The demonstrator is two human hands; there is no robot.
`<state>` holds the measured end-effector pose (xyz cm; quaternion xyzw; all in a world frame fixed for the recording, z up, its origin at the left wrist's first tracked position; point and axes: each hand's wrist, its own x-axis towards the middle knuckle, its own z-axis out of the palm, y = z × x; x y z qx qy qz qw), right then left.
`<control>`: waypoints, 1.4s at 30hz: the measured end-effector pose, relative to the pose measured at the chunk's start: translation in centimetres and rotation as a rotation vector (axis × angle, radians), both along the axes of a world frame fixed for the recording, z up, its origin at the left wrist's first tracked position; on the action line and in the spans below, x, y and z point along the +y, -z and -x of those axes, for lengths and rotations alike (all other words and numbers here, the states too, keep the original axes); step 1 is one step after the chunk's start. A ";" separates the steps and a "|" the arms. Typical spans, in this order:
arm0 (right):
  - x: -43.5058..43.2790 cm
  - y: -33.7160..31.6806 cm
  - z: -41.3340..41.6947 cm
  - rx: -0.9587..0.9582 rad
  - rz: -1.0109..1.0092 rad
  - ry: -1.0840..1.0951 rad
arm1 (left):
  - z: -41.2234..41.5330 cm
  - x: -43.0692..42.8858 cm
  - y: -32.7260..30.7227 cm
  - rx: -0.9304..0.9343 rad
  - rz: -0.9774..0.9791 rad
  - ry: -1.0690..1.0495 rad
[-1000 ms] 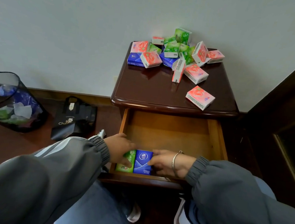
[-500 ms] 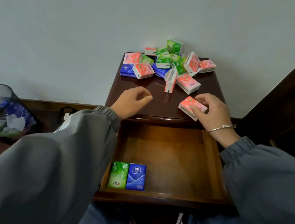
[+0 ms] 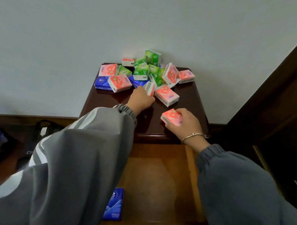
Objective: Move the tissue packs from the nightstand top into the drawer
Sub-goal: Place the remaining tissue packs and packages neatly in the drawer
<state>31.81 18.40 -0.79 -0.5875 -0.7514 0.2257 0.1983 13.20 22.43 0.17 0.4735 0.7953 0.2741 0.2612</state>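
Nearest the person, the open drawer (image 3: 156, 180) holds 1 blue pack (image 3: 113, 204) flat at its front left, its long axis running front to back; the left sleeve (image 3: 80, 160) covers whatever lies beside it. Beyond the drawer, at the front right of the nightstand top (image 3: 196, 102), the right hand (image 3: 185, 124) grips a pink pack (image 3: 171, 116) from its right side, fingers curled round it, long axis roughly left to right. This hand is the nearer of the 2 to the drawer, which lies directly toward the person and lower, so the carry is probably a short pull back and down. Farther in, the left hand (image 3: 141, 99) has curled fingers against an upright pack (image 3: 150, 88); whether it grips it I cannot tell. Farthest, a heap of packs (image 3: 144, 71) sits against the wall.
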 end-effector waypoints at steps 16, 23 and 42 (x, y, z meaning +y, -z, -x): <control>-0.3 -3.0 11.8 0.586 0.288 -0.055 | 4.4 -7.0 -2.0 -1.171 -0.080 0.062; -1.9 -4.2 14.9 0.706 0.613 -0.109 | 8.1 -9.0 -0.3 -1.190 -0.109 0.067; 13.1 -6.6 9.8 -0.203 -0.174 -0.109 | 11.1 -10.0 2.1 -1.520 -0.391 -0.121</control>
